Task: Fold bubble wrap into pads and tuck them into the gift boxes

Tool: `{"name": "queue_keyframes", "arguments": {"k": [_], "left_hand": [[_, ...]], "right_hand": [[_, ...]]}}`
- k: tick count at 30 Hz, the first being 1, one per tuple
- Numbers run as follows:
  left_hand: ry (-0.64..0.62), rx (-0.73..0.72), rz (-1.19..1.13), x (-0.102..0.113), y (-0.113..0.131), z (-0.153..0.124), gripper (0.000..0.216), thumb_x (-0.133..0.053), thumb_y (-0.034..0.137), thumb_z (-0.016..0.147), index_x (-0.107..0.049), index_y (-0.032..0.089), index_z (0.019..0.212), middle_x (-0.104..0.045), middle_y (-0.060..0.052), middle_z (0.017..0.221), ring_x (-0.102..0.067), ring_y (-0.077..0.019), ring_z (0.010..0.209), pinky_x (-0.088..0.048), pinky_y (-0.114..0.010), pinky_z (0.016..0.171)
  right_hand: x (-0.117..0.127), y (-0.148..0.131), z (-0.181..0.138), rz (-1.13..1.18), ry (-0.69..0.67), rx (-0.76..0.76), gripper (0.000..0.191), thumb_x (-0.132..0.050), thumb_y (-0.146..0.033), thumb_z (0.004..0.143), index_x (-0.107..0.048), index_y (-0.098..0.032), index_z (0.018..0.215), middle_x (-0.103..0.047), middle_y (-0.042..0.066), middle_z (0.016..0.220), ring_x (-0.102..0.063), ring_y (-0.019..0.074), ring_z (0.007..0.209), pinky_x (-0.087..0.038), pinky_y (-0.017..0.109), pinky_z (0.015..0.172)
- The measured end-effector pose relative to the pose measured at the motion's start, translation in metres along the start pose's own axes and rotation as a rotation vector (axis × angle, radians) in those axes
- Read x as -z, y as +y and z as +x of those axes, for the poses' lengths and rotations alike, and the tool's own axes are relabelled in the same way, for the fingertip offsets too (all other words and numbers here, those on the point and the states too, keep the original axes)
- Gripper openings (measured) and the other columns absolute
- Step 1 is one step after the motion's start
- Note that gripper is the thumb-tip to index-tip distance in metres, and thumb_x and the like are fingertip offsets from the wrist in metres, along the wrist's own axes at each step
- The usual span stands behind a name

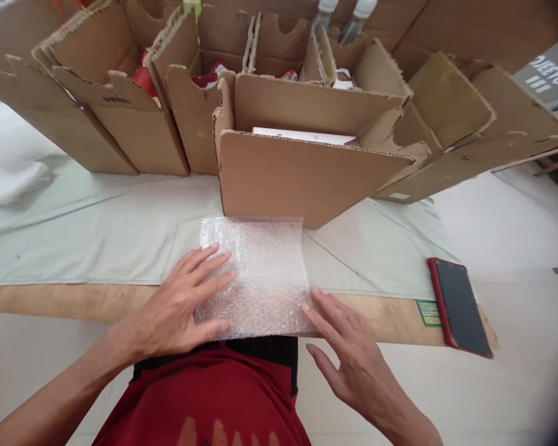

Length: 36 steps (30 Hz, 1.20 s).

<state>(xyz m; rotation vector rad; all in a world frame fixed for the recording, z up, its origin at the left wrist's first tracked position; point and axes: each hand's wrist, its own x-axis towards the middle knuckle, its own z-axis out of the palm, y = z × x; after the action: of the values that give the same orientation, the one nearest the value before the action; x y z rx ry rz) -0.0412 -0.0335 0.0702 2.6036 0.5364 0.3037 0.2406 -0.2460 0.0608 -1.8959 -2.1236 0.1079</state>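
Note:
A sheet of clear bubble wrap (265,279) lies flat at the table's front edge, its near end reaching the edge close to my body. My left hand (181,303) rests on the wrap's left side, fingers spread and thumb apart. At its lower right corner is my right hand (348,353), with the fingers stretched out and the thumb away from them; the fingertips are at the wrap's side edge. Neither hand grips anything. Just beyond the wrap's far end stands a cardboard box (307,173) with a flat white item (302,135) inside.
Several open cardboard bins (116,118) line the back, some with red packets (144,80). Two bottles (353,21) stand behind them. A phone in a red case (462,306) lies at the right front edge. White wrapping material (13,155) is piled at the left.

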Motion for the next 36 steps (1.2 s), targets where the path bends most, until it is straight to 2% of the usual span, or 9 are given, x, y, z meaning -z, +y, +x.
{"name": "queue_keyframes", "arguments": {"k": [6,10,13,15,18,20,25,31,36], "left_hand": [[-0.171,-0.05,0.006,-0.003,0.015,-0.038,0.088,-0.082,0.041,0.08,-0.042,0.027,0.157,-0.043,-0.013,0.164,-0.033,-0.0381,0.155,-0.019,-0.066,0.127],[-0.032,-0.072,-0.017,-0.016,0.016,-0.049,0.074,-0.071,0.015,0.084,-0.046,0.027,0.153,-0.055,-0.012,0.156,-0.04,-0.0339,0.152,-0.021,-0.066,0.127],[0.184,-0.09,-0.144,-0.02,0.017,-0.048,0.055,-0.063,0.008,0.088,-0.059,0.025,0.14,-0.076,-0.008,0.127,-0.064,-0.0279,0.131,-0.04,-0.056,0.121],[0.312,-0.017,-0.234,-0.018,0.018,-0.043,0.039,-0.062,0.009,0.09,-0.069,0.025,0.125,-0.082,-0.006,0.108,-0.076,-0.0239,0.109,-0.056,-0.044,0.105],[0.397,0.234,-0.316,-0.014,0.022,-0.032,0.023,-0.062,0.015,0.091,-0.076,0.024,0.107,-0.083,-0.004,0.097,-0.079,-0.0209,0.088,-0.063,-0.03,0.079],[0.426,0.388,-0.344,-0.01,0.025,-0.022,0.017,-0.063,0.021,0.091,-0.077,0.023,0.1,-0.083,-0.003,0.092,-0.079,-0.0203,0.081,-0.061,-0.027,0.069],[0.426,0.53,-0.226,-0.005,0.017,0.003,0.017,-0.063,0.033,0.093,-0.075,0.023,0.086,-0.077,0.001,0.073,-0.068,-0.0165,0.06,-0.052,-0.027,0.058],[0.36,0.44,0.122,-0.021,-0.005,0.017,0.031,-0.055,0.035,0.098,-0.07,0.019,0.12,-0.073,-0.006,0.082,-0.068,-0.0232,0.074,-0.052,-0.034,0.071],[0.328,0.488,0.248,-0.018,-0.008,0.011,0.045,-0.059,0.041,0.097,-0.061,0.013,0.132,-0.068,-0.009,0.094,-0.066,-0.0259,0.08,-0.051,-0.036,0.07]], "right_hand": [[-0.011,0.002,0.01,0.108,0.057,0.044,0.033,-0.056,-0.017,0.099,-0.07,-0.029,0.126,-0.064,0.008,0.145,-0.06,0.0297,0.134,-0.057,0.05,0.1],[-0.003,-0.006,0.005,0.279,0.154,0.013,0.029,-0.058,-0.015,0.099,-0.073,-0.029,0.119,-0.075,0.006,0.127,-0.069,0.0254,0.12,-0.059,0.044,0.096],[0.009,-0.014,0.004,0.467,0.165,-0.062,0.026,-0.058,-0.019,0.1,-0.07,-0.031,0.12,-0.079,0.002,0.109,-0.074,0.021,0.105,-0.061,0.036,0.09],[0.013,-0.016,0.006,0.503,0.166,-0.126,0.034,-0.066,-0.034,0.098,-0.065,-0.033,0.132,-0.079,0.003,0.112,-0.075,0.0224,0.104,-0.063,0.034,0.086],[0.004,-0.013,0.011,0.459,0.148,-0.218,0.07,-0.076,-0.051,0.088,-0.051,-0.03,0.15,-0.072,0.01,0.134,-0.071,0.0286,0.119,-0.064,0.039,0.091],[-0.007,-0.011,0.018,0.488,0.155,-0.306,0.063,-0.072,-0.045,0.093,-0.051,-0.028,0.15,-0.07,0.011,0.136,-0.071,0.0276,0.119,-0.063,0.038,0.092],[-0.032,-0.012,0.043,0.495,0.298,-0.509,0.052,-0.063,-0.037,0.098,-0.051,-0.023,0.147,-0.076,0.001,0.088,-0.071,0.017,0.071,-0.061,0.03,0.069],[-0.043,-0.01,0.05,0.116,0.425,-0.413,0.061,-0.064,-0.037,0.097,-0.045,-0.023,0.154,-0.071,0.006,0.096,-0.063,0.0218,0.075,-0.055,0.04,0.075],[-0.034,0.002,0.049,-0.006,0.327,-0.391,0.042,-0.059,-0.047,0.099,-0.062,-0.022,0.132,-0.067,0.015,0.121,-0.062,0.0314,0.1,-0.048,0.045,0.081]]}}
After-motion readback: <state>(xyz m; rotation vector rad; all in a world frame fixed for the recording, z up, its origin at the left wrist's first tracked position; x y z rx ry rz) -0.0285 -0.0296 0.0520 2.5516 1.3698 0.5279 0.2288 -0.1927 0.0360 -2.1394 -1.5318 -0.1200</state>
